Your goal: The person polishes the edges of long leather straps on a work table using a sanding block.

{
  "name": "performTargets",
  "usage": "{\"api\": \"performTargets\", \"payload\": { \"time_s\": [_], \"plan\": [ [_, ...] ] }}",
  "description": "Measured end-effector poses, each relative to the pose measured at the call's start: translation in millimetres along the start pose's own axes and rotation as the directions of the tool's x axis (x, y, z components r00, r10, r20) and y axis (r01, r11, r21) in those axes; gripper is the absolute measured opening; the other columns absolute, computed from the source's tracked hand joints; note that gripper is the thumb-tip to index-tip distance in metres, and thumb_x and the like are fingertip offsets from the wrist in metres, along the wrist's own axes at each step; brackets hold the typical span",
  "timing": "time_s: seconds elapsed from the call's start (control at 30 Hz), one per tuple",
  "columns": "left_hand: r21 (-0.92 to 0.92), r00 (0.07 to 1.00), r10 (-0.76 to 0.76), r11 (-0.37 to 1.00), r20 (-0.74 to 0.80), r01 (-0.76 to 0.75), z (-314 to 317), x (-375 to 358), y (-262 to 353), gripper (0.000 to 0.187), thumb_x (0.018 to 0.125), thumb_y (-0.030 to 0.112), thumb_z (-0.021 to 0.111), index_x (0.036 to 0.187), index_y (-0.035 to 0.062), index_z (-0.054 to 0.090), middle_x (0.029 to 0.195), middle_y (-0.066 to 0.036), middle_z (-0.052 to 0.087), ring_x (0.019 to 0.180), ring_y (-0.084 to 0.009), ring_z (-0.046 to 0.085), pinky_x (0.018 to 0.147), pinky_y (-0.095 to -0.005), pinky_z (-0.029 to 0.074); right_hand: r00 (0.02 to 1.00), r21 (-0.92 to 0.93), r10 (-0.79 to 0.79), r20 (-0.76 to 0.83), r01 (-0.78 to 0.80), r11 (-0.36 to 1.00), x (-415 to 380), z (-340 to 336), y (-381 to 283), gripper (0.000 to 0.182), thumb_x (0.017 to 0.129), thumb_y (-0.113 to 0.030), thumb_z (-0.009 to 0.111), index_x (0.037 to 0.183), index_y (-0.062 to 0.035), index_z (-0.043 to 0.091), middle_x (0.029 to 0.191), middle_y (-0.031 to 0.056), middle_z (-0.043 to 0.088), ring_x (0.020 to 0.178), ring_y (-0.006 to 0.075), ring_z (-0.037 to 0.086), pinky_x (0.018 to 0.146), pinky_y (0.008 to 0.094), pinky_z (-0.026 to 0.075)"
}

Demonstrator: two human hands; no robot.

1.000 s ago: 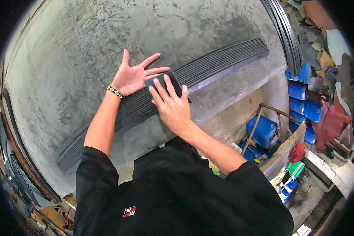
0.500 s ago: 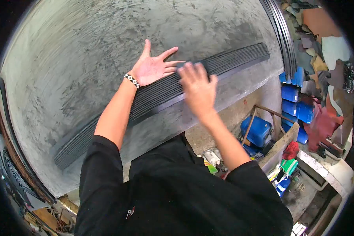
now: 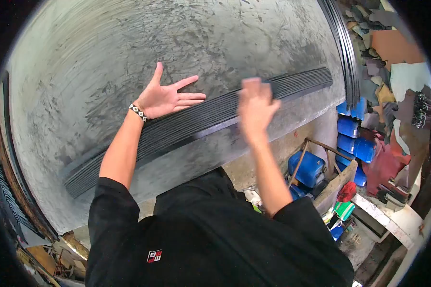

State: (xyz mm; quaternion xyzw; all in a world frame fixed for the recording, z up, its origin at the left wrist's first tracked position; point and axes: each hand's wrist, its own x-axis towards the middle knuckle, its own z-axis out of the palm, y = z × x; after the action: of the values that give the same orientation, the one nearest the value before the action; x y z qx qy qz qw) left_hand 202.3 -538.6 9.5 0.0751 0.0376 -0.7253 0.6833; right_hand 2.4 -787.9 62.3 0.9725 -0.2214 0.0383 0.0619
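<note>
A bundle of long dark strips (image 3: 201, 116) lies side by side, slanting across the grey, smudged tabletop (image 3: 143, 43). Along the far edge of the bundle rests my left hand (image 3: 165, 99), palm up, thumb and fingers spread, with nothing in it. My right hand (image 3: 256, 107) is over the right half of the strips, blurred by motion. From under its fingers shows the edge of a dark pad (image 3: 269, 87), mostly hidden by the hand.
More dark strips (image 3: 345, 57) hang over the table's right edge. Beyond it stand blue plastic containers (image 3: 307, 168) and a pile of leather-like scraps (image 3: 395, 48). Further long dark strips (image 3: 21, 158) are at the left edge. Below the front edge sits a wooden board (image 3: 337, 186).
My left hand has slid left along the strips, still spread. My right hand has moved right along them with the dark pad. The view has shifted slightly.
</note>
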Motion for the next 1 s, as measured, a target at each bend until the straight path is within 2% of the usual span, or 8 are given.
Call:
{"api": "performTargets", "payload": {
  "time_s": [0.07,0.17,0.2,0.3,0.4,0.53,0.8,1.0],
  "plan": [
    [-0.024,1.0,0.004,1.0,0.001,-0.004,-1.5,0.3,-3.7,0.12,0.089,0.101,0.031,0.177,0.0199,0.024,0.171,-0.035,0.035,0.16,-0.0408,0.038,0.132,-0.0441,0.031,0.977,0.088,-0.213,0.015,0.211,0.973,-45.5,-8.7,-78.0,0.049,0.1,-0.035,0.067,0.146,-0.017,0.067,0.159,0.0087,0.06,0.15,0.0345,0.046,0.108,0.07,0.037],
    [-0.242,0.901,-0.009,0.962,0.434,0.126,-36.0,9.2,-6.2,0.116,0.091,0.099,0.032,0.177,0.0221,0.024,0.17,-0.037,0.035,0.156,-0.0425,0.043,0.13,-0.0451,0.036,0.927,0.229,-0.37,-0.059,0.373,0.899,-63.6,-18.8,-97.0,0.045,0.098,-0.031,0.07,0.139,-0.0151,0.071,0.153,0.0082,0.064,0.147,0.0335,0.051,0.105,0.0683,0.041],
    [-0.046,1.0,-0.02,0.999,0.023,0.021,-12.6,1.9,-3.9,0.115,0.091,0.099,0.032,0.177,0.0238,0.023,0.17,-0.037,0.033,0.155,-0.042,0.045,0.125,-0.0426,0.044,0.953,0.131,-0.303,0.0,0.3,0.945,-46.0,-25.2,-75.1,0.04,0.1,-0.031,0.068,0.138,-0.0173,0.072,0.147,0.0043,0.067,0.14,0.0313,0.056,0.099,0.0639,0.043],
    [-0.051,1.0,-0.004,0.999,0.028,0.006,-9.3,1.4,-3.0,0.109,0.096,0.094,0.029,0.178,0.0222,0.019,0.171,-0.039,0.031,0.157,-0.0436,0.043,0.126,-0.0456,0.042,0.992,-0.15,-0.11,-0.069,0.099,0.984,5.9,11.1,37.7,0.03,0.105,-0.029,0.062,0.131,-0.02,0.074,0.138,-0.0012,0.071,0.129,0.0273,0.062,0.089,0.0569,0.045],
    [-0.031,0.996,-0.008,0.999,0.085,0.011,-18.0,1.9,-2.4,0.108,0.097,0.094,0.028,0.178,0.0227,0.02,0.172,-0.04,0.029,0.157,-0.0433,0.042,0.129,-0.0454,0.038,0.989,-0.169,0.089,0.118,-0.068,0.983,22.1,-19.6,4.7,0.034,0.1,-0.026,0.063,0.131,-0.018,0.072,0.133,0.0035,0.069,0.125,0.0306,0.058,0.094,0.0586,0.043],
    [0.095,1.0,0.012,0.995,0.027,-0.014,-17.2,3.0,-8.0,0.113,0.092,0.098,0.031,0.177,0.0246,0.022,0.169,-0.037,0.037,0.154,-0.0407,0.049,0.117,-0.0409,0.051,0.94,0.061,-0.319,-0.124,0.328,0.943,-68.9,-17.2,-127.0,0.041,0.098,-0.028,0.069,0.137,-0.0151,0.069,0.142,0.0054,0.065,0.136,0.0314,0.054,0.097,0.0612,0.043],
    [0.055,0.996,-0.079,0.996,0.036,0.077,-26.5,-44.6,7.1,0.123,0.088,0.102,0.032,0.177,0.0179,0.023,0.174,-0.029,0.035,0.158,-0.0377,0.043,0.121,-0.038,0.044,0.995,-0.174,0.088,-0.055,-0.097,0.98,13.2,14.5,66.9,0.038,0.11,-0.031,0.058,0.143,-0.0194,0.073,0.15,0.0005,0.07,0.138,0.0306,0.061,0.103,0.0625,0.043],
    [0.144,0.98,0.044,0.989,-0.192,-0.016,-6.6,-132.0,-1.8,0.127,0.085,0.104,0.03,0.177,0.0166,0.021,0.173,-0.035,0.032,0.159,-0.0401,0.041,0.111,-0.0349,0.058,0.983,-0.231,0.106,-0.147,-0.139,0.963,0.6,25.0,46.6,0.038,0.11,-0.033,0.057,0.143,-0.0179,0.071,0.152,0.0011,0.068,0.136,0.0314,0.06,0.102,0.0633,0.042]
  ]
}}
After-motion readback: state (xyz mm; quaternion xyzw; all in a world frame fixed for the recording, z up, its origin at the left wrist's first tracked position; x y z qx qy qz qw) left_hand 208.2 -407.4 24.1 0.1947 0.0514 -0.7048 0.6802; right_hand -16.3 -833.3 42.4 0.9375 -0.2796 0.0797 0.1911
